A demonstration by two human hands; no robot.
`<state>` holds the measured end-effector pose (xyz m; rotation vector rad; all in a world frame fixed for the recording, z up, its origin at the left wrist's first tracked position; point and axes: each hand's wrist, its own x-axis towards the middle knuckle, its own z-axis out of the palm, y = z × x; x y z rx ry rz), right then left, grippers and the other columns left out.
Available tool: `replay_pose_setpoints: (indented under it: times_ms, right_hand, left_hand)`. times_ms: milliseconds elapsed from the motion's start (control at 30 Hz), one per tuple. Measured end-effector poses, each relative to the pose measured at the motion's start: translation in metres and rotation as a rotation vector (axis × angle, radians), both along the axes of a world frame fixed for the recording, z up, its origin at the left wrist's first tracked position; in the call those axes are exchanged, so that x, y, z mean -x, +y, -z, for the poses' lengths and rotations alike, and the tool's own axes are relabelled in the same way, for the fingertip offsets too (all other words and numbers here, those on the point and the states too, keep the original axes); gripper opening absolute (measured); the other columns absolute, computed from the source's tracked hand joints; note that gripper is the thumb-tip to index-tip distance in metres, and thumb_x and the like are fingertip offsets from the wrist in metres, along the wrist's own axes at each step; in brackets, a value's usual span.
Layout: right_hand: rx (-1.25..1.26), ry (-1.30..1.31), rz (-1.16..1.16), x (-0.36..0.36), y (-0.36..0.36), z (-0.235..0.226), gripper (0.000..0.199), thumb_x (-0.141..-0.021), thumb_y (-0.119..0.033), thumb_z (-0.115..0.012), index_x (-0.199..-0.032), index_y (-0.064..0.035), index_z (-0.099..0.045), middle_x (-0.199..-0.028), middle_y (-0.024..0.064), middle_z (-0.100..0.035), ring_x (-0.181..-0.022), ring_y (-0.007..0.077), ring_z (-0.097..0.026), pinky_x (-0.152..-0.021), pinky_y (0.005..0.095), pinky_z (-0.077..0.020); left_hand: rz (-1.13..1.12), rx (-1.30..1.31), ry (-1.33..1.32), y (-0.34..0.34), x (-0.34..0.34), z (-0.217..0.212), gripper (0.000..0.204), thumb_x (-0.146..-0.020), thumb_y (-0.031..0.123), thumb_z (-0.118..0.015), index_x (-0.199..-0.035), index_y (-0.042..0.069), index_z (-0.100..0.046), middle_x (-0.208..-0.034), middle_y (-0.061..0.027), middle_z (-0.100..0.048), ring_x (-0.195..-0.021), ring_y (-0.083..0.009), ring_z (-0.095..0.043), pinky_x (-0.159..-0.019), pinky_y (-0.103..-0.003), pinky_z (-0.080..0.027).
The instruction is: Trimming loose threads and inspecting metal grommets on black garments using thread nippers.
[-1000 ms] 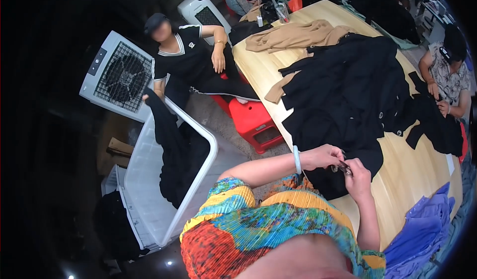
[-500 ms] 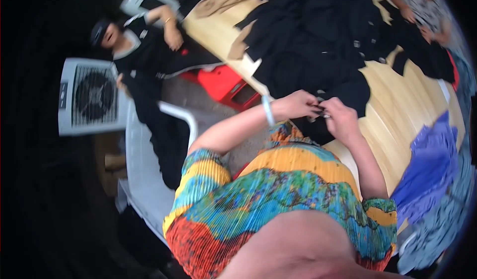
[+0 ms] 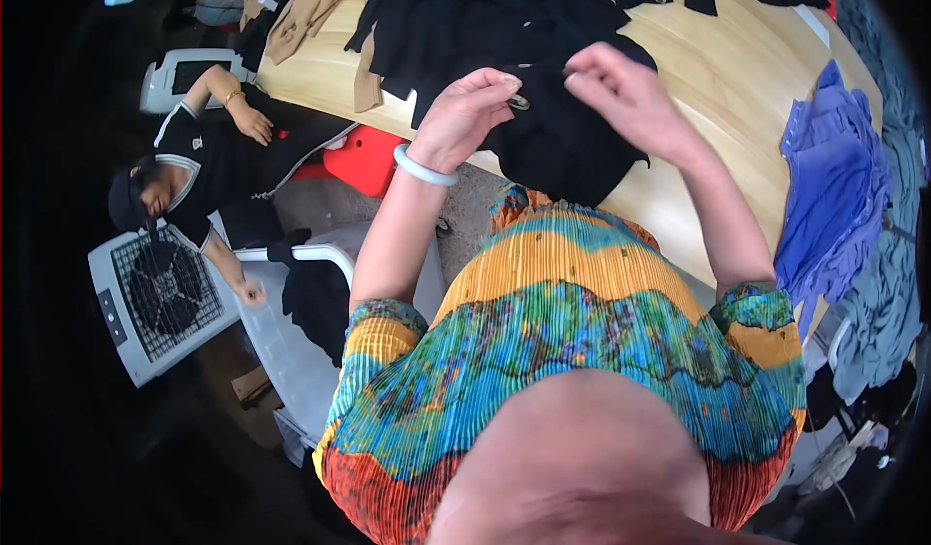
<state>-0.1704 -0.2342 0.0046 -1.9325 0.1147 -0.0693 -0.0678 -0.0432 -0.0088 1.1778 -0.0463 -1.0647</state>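
A black knit garment point(image 3: 567, 147) hangs over the near edge of the table, with several shiny buttons on the black cloth. My left hand point(image 3: 465, 113), a pale bangle point(image 3: 425, 165) at its wrist, has thumb and fingertips pinched together above the garment. Just by these fingertips shows an oval metallic button point(image 3: 520, 103). Across the cloth, my right hand point(image 3: 626, 99) is raised with its fingers curled in toward the thumb, slightly blurred. The two hands are apart. Whatever either pinch holds is too small or hidden to make out.
More black garments point(image 3: 465, 12) and a tan garment point(image 3: 315, 7) lie on the wooden table point(image 3: 722, 84). Purple cloth point(image 3: 834, 176) drapes over its right side. At left are a seated person point(image 3: 208, 147), a red stool point(image 3: 361, 160), a white chair point(image 3: 281, 322) and a fan point(image 3: 165, 288).
My hands were together over the black cloth and are now apart, the left one further left. The whole view has shifted. The person at left has lowered an arm toward the white chair.
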Motion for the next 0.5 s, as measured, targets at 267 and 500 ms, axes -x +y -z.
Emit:
replay_pose_setpoints:
  times_ms: [267, 500]
  right_hand:
    - [0.042, 0.103, -0.125, 0.008, 0.011, 0.018, 0.024, -0.08, -0.024, -0.057, -0.089, -0.0019, -0.051, -0.064, 0.003, -0.05, -0.058, 0.0103, -0.045, -0.055, 0.0251, -0.0372]
    - [0.017, 0.154, -0.166, 0.006, 0.008, 0.026, 0.023, -0.08, -0.024, -0.057, -0.085, -0.0022, -0.052, -0.062, 0.0015, -0.048, -0.057, 0.0092, -0.043, -0.053, 0.0245, -0.0354]
  left_hand:
    - [-0.089, 0.031, 0.022, -0.003, 0.018, 0.007, 0.001, -0.081, 0.006, -0.057, -0.082, 0.007, -0.057, -0.081, -0.0009, -0.058, -0.075, -0.0084, -0.054, -0.068, -0.021, -0.044]
    - [-0.077, 0.019, 0.014, -0.005, 0.026, 0.009, 0.002, -0.08, 0.006, -0.057, -0.082, 0.008, -0.057, -0.082, -0.0005, -0.059, -0.076, -0.0083, -0.054, -0.07, -0.023, -0.043]
